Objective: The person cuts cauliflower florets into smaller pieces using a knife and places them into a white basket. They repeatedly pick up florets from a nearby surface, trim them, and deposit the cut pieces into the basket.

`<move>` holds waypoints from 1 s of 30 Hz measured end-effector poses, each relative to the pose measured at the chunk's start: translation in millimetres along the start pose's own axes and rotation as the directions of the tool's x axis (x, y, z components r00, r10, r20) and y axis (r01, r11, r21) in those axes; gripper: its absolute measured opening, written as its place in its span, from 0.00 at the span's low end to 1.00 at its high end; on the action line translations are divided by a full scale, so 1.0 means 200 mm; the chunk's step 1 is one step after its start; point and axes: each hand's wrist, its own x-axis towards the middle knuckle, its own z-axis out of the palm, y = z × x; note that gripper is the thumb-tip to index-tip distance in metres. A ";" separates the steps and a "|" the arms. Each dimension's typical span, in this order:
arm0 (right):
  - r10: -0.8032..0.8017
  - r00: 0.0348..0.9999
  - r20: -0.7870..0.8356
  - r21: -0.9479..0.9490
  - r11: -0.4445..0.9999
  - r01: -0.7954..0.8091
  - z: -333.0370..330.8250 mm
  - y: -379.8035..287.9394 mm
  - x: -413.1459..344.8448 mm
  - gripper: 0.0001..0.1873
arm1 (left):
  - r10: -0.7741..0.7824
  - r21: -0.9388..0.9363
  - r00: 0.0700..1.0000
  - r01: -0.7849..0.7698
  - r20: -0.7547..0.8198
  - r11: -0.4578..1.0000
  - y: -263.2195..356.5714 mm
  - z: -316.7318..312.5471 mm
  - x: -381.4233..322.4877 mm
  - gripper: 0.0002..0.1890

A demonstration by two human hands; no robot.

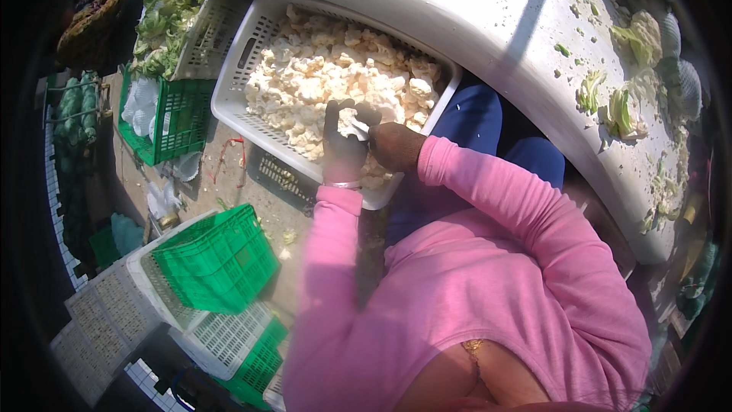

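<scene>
My left hand (345, 150), in a dark glove, is over a white plastic crate (230, 107) heaped with cauliflower florets (337, 66). Its fingers curl around a cauliflower piece (346, 122). From the right, my right hand (396, 146), also in a dark glove, grips a small knife (360, 128). The pale blade points at the piece between my left fingers, and the two hands nearly touch. The knife's handle is hidden inside my right fist.
A white table (434, 6) carries leafy scraps (622, 113) and cauliflower heads (637, 40) in foam nets. Leaves (166, 28) fill another crate at upper left. A green crate (189, 117) holds white foam nets. Another green crate (220, 263) rests on white crates at lower left.
</scene>
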 end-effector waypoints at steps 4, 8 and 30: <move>0.076 0.996 0.052 0.095 0.992 -0.081 0.04 0.02 0.05 0.10 | 0.173 0.512 0.968 -0.243 0.181 0.824 -0.04 -0.04 -0.04 0.16; 0.023 0.996 -0.084 -0.028 0.999 -0.025 0.08 0.02 0.02 0.11 | -0.261 -0.171 0.957 0.281 0.127 0.945 0.02 -0.08 -0.06 0.17; 0.560 0.828 0.045 0.932 0.275 -0.237 -0.20 0.28 -0.14 0.13 | -0.017 0.467 0.997 -0.018 0.072 0.884 0.13 0.19 0.26 0.35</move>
